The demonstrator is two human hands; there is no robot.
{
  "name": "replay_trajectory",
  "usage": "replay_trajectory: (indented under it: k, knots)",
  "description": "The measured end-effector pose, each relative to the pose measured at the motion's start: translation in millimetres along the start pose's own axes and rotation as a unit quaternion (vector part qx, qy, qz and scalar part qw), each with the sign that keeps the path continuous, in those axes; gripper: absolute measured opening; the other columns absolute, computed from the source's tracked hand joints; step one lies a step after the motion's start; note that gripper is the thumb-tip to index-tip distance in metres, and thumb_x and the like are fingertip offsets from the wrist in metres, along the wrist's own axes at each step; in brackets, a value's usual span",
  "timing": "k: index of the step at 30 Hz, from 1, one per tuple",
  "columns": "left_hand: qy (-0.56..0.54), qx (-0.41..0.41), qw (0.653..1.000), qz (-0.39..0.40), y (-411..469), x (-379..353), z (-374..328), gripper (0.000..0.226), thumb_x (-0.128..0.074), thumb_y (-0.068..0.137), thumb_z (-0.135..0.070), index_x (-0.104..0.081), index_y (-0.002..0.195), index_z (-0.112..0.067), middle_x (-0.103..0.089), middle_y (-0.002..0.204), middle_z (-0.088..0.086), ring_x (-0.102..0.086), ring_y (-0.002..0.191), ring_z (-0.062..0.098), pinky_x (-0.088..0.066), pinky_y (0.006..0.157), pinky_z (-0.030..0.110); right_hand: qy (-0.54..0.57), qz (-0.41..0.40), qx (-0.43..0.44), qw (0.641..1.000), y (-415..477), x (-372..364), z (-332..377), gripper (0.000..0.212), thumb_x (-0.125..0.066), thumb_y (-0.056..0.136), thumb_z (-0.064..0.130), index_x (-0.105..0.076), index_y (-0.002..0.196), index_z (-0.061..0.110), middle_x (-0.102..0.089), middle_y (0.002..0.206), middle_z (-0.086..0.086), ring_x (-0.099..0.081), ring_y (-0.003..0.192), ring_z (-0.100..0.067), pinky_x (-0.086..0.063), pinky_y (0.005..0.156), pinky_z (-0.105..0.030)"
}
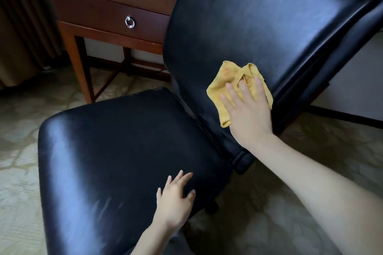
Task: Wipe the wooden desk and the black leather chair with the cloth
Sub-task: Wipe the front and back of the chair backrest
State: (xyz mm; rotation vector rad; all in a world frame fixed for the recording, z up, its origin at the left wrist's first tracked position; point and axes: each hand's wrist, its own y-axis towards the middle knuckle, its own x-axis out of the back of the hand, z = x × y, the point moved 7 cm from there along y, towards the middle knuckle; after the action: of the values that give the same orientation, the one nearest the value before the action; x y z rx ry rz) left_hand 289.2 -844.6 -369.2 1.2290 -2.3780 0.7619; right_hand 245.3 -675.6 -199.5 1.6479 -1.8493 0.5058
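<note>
The chair [207, 47] backrest [269, 12] lies under your right hand [247, 114]; the desk [107, 12] stands well beyond your fingertips. The cloth [217, 87] is only pressed beneath flat, spread fingers, not gripped, so it may slip free. Your left hand [176, 201] rests straight-fingered on the seat [99, 151].

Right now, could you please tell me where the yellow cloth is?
In the head view the cloth sits right of centre, pressed by the right hand against the lower backrest of the black chair.
</note>
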Motion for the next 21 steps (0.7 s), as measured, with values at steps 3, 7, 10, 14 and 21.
replay_trajectory:
  k: [3, 7, 10, 14, 21]
  knots:
    - [0.118, 0.039, 0.992, -0.001, 16.8, -8.6, 26.1, 0.071, -0.049, 0.095, -0.041, -0.007, 0.151, -0.037, 0.009, 0.161, -0.007, 0.019, 0.146, 0.023, 0.006, 0.117, 0.047, -0.100, 0.020, 0.064, 0.993, 19.6, -15.5, 24.2, 0.065, -0.019, 0.094, 0.056, 0.002, 0.150, 0.029, 0.012, 0.158, -0.006, 0.012, 0.143, -0.038, 0.026, 0.097, -0.067]
    - [0.188, 0.100, 0.977, 0.017, 27.8, -26.1, 54.2, 0.099, -0.047, 0.081, -0.071, 0.021, 0.146, -0.039, 0.033, 0.153, -0.005, 0.038, 0.137, 0.025, 0.018, 0.110, 0.053, -0.185, 0.051, 0.119, 0.974, 47.1, -37.3, 55.8, 0.070, -0.027, 0.092, 0.061, 0.002, 0.149, 0.034, 0.019, 0.156, -0.007, 0.018, 0.141, -0.041, 0.024, 0.090, -0.074]
    - [0.245, 0.111, 0.963, 0.036, 31.5, -40.3, 65.1, 0.107, -0.041, 0.073, -0.083, 0.038, 0.131, -0.040, 0.052, 0.137, -0.006, 0.055, 0.119, 0.024, 0.024, 0.106, 0.055, -0.242, 0.070, 0.158, 0.955, 64.3, -60.6, 90.1, 0.076, -0.023, 0.090, 0.066, 0.002, 0.150, 0.026, 0.017, 0.157, -0.007, 0.023, 0.139, -0.041, 0.024, 0.087, -0.075]
    - [0.296, 0.128, 0.946, 0.036, 32.6, -48.5, 73.3, 0.101, -0.034, 0.080, -0.079, 0.047, 0.124, -0.037, 0.063, 0.123, -0.005, 0.060, 0.109, 0.026, 0.020, 0.107, 0.058, -0.339, 0.055, 0.188, 0.920, 51.9, -96.6, 118.3, 0.082, -0.024, 0.090, 0.069, 0.002, 0.148, 0.016, 0.013, 0.155, -0.017, 0.024, 0.132, -0.054, 0.016, 0.101, -0.070]
    - [0.318, 0.131, 0.939, 0.026, 35.2, -51.8, 79.7, 0.099, -0.029, 0.081, -0.080, 0.048, 0.125, -0.035, 0.065, 0.122, -0.003, 0.055, 0.116, 0.028, 0.015, 0.108, 0.060, -0.396, 0.081, 0.314, 0.859, -20.9, -117.4, 106.4, 0.074, -0.031, 0.093, 0.062, -0.014, 0.147, 0.014, 0.000, 0.156, -0.019, 0.022, 0.119, -0.069, 0.026, 0.084, -0.078]
